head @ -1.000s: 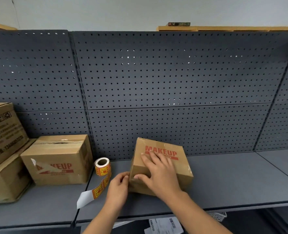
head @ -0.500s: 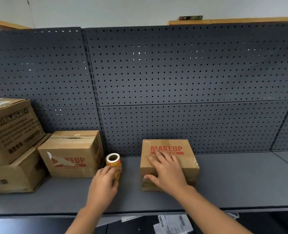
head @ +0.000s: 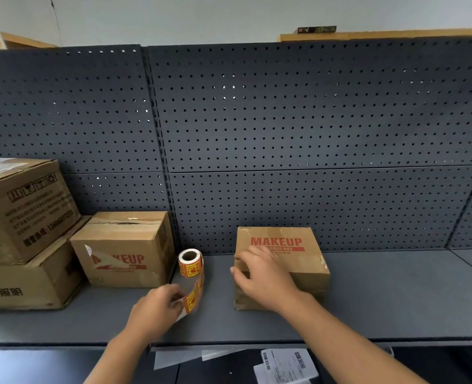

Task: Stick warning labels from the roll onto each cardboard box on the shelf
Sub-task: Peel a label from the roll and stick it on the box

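A roll of red-and-yellow warning labels [head: 190,263] stands on the grey shelf [head: 395,295], its strip trailing forward. My left hand [head: 155,310] pinches the loose end of that strip [head: 191,299]. To the right a small cardboard box marked MAKEUP [head: 309,253] lies on the shelf. My right hand [head: 262,278] rests on its top near the left edge, fingers relaxed. Left of the roll sits a second MAKEUP box [head: 124,253] with a peeling label on its front.
Two larger cardboard boxes are stacked at the far left, the upper one [head: 21,206] tilted on the lower [head: 27,284]. A dark pegboard wall [head: 284,134] backs the shelf. Loose papers [head: 284,367] lie below the shelf's front edge.
My left hand has come off the roll toward me and now pinches the strip's end, pulling it out. My right hand has slid toward the box's left edge.
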{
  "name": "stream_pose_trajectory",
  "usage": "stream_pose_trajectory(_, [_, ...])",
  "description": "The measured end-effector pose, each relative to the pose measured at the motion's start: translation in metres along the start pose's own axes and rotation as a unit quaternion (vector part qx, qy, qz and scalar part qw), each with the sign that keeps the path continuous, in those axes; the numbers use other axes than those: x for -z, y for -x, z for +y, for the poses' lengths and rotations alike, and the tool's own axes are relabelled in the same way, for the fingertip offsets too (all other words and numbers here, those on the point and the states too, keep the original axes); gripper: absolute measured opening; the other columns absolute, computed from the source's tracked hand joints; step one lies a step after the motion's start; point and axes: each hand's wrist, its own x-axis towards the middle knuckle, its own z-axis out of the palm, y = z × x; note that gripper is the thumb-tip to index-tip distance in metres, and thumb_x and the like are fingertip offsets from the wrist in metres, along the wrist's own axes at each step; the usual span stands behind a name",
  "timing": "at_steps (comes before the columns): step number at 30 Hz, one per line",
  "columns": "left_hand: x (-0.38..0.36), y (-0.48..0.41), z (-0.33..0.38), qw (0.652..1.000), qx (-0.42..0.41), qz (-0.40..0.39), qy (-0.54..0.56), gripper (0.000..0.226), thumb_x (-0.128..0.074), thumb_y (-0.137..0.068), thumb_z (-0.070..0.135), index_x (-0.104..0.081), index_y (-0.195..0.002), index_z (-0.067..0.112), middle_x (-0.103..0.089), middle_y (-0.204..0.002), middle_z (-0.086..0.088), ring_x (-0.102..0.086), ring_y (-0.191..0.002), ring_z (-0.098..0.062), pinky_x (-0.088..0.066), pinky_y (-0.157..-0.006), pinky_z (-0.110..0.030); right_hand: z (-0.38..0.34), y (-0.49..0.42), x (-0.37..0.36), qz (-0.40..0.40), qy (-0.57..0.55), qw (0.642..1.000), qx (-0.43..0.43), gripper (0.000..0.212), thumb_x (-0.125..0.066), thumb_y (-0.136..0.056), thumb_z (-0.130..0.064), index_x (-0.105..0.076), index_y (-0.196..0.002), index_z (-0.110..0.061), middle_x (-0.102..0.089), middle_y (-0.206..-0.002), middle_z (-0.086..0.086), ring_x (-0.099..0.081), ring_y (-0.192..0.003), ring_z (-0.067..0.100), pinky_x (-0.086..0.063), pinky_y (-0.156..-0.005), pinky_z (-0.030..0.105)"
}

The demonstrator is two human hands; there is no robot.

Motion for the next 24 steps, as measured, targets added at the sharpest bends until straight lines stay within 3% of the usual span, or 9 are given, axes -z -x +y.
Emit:
stream_pose_trajectory(3, [-0.003,-0.001,0.003,0.991,0.003,0.007,0.137,0.004,-0.069,-0.095,0.038,-0.070,-0.093,0.041,-0.073,-0.090,0.017,-0.067,-0.088,-0.004,-0.059,-0.077,-0.037,-0.012,0.001,-0.009,0.025,-0.040,0.999,0.028,0.031,-0.049,-0.104,-0.029,-0.066,-0.126,-0.017,-0.065,-0.119,-0.004,-0.051,-0.114,0.016,-0.048,-0.097,0.035])
stream_pose_trajectory(10, [0.000,0.005,0.006,0.929,0.047,0.017,0.367,0.005,-0.081,-0.090,0.021,-0.079,-0.092,0.016,-0.080,-0.086,0.000,-0.075,-0.089,-0.020,-0.057,-0.078,-0.032,-0.038,0.007,-0.041,0.016,-0.097,0.992,0.077,0.029,-0.052,-0.102,-0.022,-0.067,-0.127,-0.018,-0.066,-0.117,-0.004,-0.052,-0.112,0.010,-0.049,-0.093,0.028])
stream_pose_trajectory(16, [0.002,0.012,0.016,0.898,0.031,-0.017,0.438,0.008,-0.077,-0.093,0.016,-0.080,-0.098,0.011,-0.081,-0.091,-0.006,-0.074,-0.088,-0.017,-0.054,-0.075,-0.023,-0.042,0.003,-0.068,-0.051,-0.226,0.973,0.016,0.021,-0.060,-0.101,-0.027,-0.075,-0.116,-0.026,-0.075,-0.102,-0.007,-0.067,-0.092,0.005,-0.059,-0.084,0.035])
stream_pose_trajectory(19, [0.002,0.014,0.018,0.896,0.009,-0.021,0.443,0.009,-0.076,-0.093,0.016,-0.081,-0.100,0.013,-0.081,-0.096,-0.005,-0.075,-0.093,-0.015,-0.055,-0.078,-0.021,-0.042,0.000,-0.078,-0.055,-0.248,0.967,-0.005,0.021,-0.064,-0.100,-0.030,-0.077,-0.116,-0.028,-0.077,-0.103,-0.009,-0.069,-0.094,0.002,-0.059,-0.087,0.034])
stream_pose_trajectory(24, [0.007,0.015,0.016,0.902,-0.011,-0.035,0.430,0.011,-0.076,-0.093,0.018,-0.083,-0.101,0.016,-0.081,-0.099,-0.002,-0.075,-0.098,-0.014,-0.057,-0.091,-0.028,-0.042,-0.002,-0.085,-0.052,-0.263,0.963,-0.016,0.020,-0.066,-0.099,-0.032,-0.078,-0.113,-0.026,-0.078,-0.102,-0.009,-0.069,-0.095,0.002,-0.059,-0.087,0.031])
